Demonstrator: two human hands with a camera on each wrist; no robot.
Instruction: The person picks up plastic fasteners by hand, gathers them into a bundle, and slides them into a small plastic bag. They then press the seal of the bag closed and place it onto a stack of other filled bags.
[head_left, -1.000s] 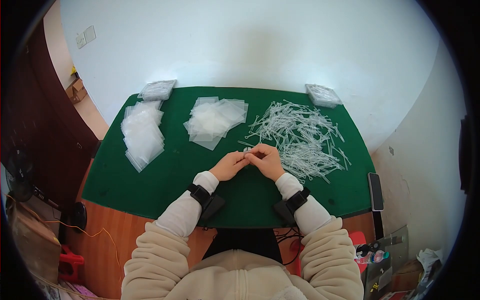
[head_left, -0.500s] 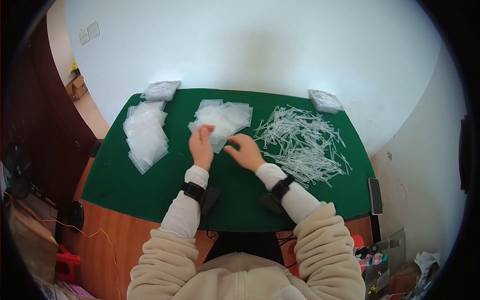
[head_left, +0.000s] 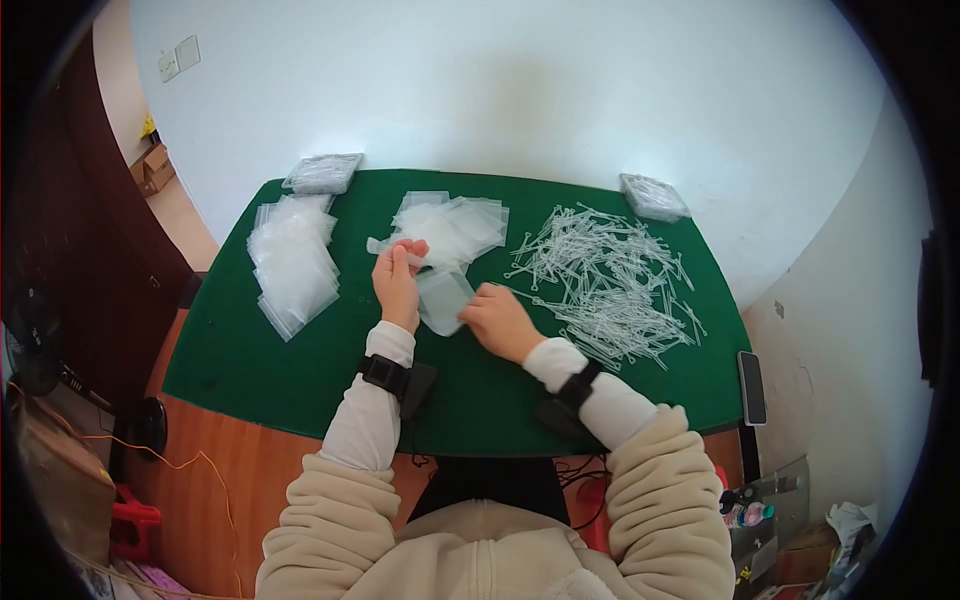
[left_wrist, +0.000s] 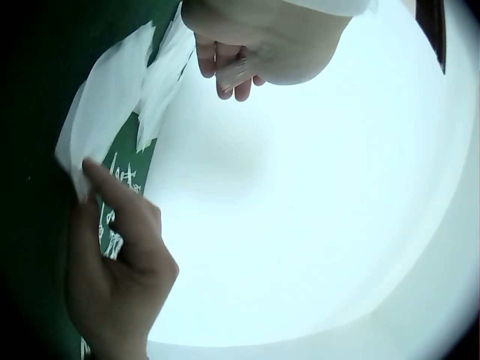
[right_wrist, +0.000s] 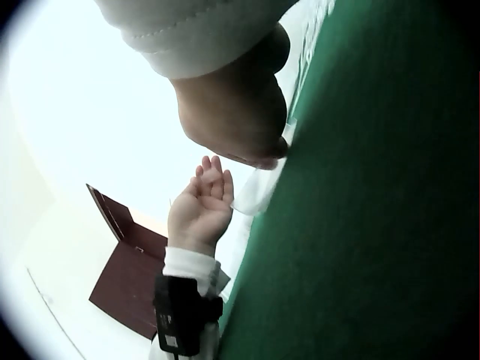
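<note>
In the head view my left hand [head_left: 398, 288] is raised at the near-left edge of the middle pile of clear zip bags [head_left: 480, 222]. Its fingers are bent around a narrow, pale, translucent bundle [head_left: 414, 261], whose exact kind I cannot tell. To its right, my right hand [head_left: 503, 320] pinches the edge of one clear plastic bag [head_left: 440, 303], lifted at the near side of that pile. The left wrist view shows this bag [left_wrist: 112, 90] hanging from the right thumb and fingertips. On the right lies a big heap of thin looped sticks [head_left: 610, 270].
Another spread of clear bags [head_left: 290, 265] lies at the left on the green table [head_left: 270, 380]. Filled packs of sticks stand at the back left [head_left: 323, 174] and back right [head_left: 653, 198]. A phone [head_left: 750, 388] sits at the right edge, and a white wall rises behind.
The hands, together in front a second ago, have parted. The left has gone left to the middle bags; the right has taken hold of one bag and drawn it nearer.
</note>
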